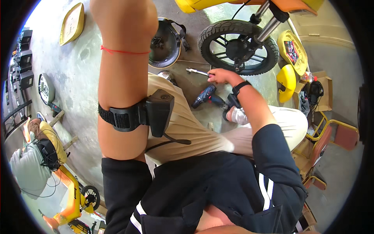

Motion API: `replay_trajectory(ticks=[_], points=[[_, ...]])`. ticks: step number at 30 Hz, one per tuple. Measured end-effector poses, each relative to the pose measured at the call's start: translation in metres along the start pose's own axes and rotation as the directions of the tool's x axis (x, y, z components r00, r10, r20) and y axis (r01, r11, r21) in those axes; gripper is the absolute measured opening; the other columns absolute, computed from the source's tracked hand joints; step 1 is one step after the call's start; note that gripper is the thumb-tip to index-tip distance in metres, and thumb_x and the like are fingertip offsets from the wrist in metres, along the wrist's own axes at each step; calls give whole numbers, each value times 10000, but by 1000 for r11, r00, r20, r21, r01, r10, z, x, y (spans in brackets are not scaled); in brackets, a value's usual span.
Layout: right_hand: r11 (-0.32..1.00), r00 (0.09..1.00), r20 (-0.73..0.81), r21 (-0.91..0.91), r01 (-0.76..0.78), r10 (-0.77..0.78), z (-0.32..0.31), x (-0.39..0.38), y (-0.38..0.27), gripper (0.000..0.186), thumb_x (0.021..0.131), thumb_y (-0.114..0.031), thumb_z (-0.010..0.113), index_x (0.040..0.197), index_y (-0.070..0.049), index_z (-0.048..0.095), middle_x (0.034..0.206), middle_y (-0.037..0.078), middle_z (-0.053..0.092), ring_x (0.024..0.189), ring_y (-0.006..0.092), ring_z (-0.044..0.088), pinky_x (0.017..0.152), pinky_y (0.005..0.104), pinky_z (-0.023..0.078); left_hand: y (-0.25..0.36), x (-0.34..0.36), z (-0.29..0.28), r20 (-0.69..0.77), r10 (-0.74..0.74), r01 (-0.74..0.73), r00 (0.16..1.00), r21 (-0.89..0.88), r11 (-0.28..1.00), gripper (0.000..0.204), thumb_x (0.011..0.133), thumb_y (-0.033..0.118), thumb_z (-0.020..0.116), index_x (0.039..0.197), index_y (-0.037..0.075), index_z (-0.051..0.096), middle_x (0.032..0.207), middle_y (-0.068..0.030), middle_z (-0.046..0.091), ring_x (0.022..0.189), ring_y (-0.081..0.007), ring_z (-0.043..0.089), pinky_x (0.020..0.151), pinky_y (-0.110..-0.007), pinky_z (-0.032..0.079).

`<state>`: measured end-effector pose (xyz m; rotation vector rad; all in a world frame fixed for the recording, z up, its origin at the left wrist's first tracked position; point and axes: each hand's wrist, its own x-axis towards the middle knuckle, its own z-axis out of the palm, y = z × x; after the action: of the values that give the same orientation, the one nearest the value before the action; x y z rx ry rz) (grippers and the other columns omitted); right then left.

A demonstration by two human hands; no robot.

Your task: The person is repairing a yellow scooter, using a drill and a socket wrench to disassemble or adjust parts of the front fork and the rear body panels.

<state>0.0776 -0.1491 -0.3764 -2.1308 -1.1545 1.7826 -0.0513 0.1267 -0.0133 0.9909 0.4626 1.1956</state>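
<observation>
My right hand (220,76) grips a silver ratchet-like wrench (196,71) just below the black front wheel (218,39) of a yellow-and-orange two-wheeler (194,4). Under it, a blue-and-black cordless drill (204,94) lies on the concrete floor beside my foot. My left arm reaches up past the top edge, red string and a strapped black device on it; my left hand (126,13) is only partly in frame, its fingers hidden. Left of the wheel sits a round black tray-like part (165,41) with a strap.
Yellow panels (292,52) and a cardboard box (323,89) stand right, near folded padded chairs (339,136). At left are another person in grey with yellow (29,163), another yellow two-wheeler (68,199), black units along the edge (25,58) and a pale panel (72,23).
</observation>
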Motion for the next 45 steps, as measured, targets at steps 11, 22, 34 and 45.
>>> replay_trajectory(ticks=[11,22,34,45], points=[[968,875,-484,-208,-142,24,60,1,37,443,842,-234,746,1268,-181,641,1096,156,708,1039,381,661,873,465,525,5,0,9,301,-104,156,948,-153,976,273,1077,271,464,1046,35,597,981,-78,684,839,-153,646,748,-271,496],[816,767,-637,-399,-419,82,83,2,52,372,894,-198,642,1250,-102,594,1246,140,639,1142,322,634,923,461,486,13,-13,15,347,-55,73,936,-37,997,342,1059,302,472,999,-19,573,856,-84,616,745,-159,568,688,-297,482],[623,799,-492,-516,-588,346,142,29,81,335,954,-236,523,1247,-88,588,1216,172,656,1091,315,672,879,580,493,-17,-9,32,151,-501,506,852,7,862,278,949,194,501,1138,-9,516,881,-110,607,730,-154,591,587,-317,491],[709,827,-360,-431,-558,431,153,-5,60,647,667,-438,897,1188,-124,675,1243,83,673,1208,239,620,1021,387,461,-18,-12,32,160,-413,378,897,209,902,343,944,198,549,1195,-36,554,1041,-113,674,912,-175,654,831,-313,506]])
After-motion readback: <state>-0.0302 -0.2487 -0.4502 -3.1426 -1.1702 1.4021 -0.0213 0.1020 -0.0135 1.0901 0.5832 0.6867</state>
